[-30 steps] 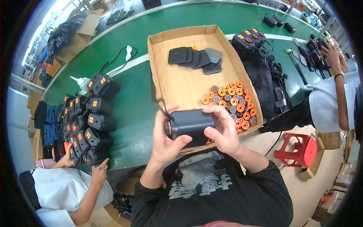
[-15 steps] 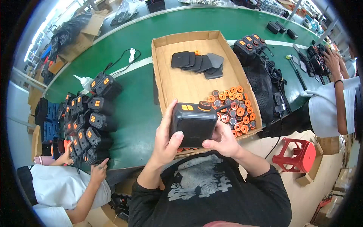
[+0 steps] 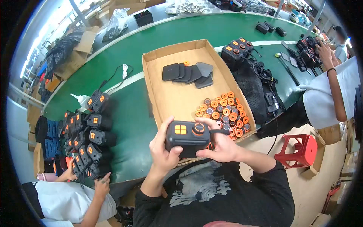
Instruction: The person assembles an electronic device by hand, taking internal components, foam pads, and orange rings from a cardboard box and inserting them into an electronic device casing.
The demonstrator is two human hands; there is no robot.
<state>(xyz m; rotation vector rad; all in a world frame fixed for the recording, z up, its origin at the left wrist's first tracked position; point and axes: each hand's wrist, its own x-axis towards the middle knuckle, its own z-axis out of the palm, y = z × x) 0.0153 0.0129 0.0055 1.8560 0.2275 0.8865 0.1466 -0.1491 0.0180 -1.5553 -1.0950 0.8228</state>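
Head view: person holds a black handheld device (image 3: 188,138) w/ orange buttons in both hands, just over the near edge of the cardboard tray (image 3: 172,99), above the near edge of the green table (image 3: 128,75). Left hand (image 3: 163,149) is wrapped round the device's left end, fingers pressed onto its body. Right hand (image 3: 221,145) cups the right end, thumb up by the round orange-ringed knob (image 3: 198,129) on the top face. Knob looks seated in the housing, so my read is the fitting step on this unit is about done; whether it's fully pushed home can't tell.

Left to do, judging by stock: heap of orange-and-black knobs (image 3: 224,113) in the tray's near right corner is plenty full, and dark flat pads (image 3: 188,72) sit at its far side. Finished-looking black units (image 3: 90,136) crowd the table's left end, by a co-worker's hand (image 3: 101,185).
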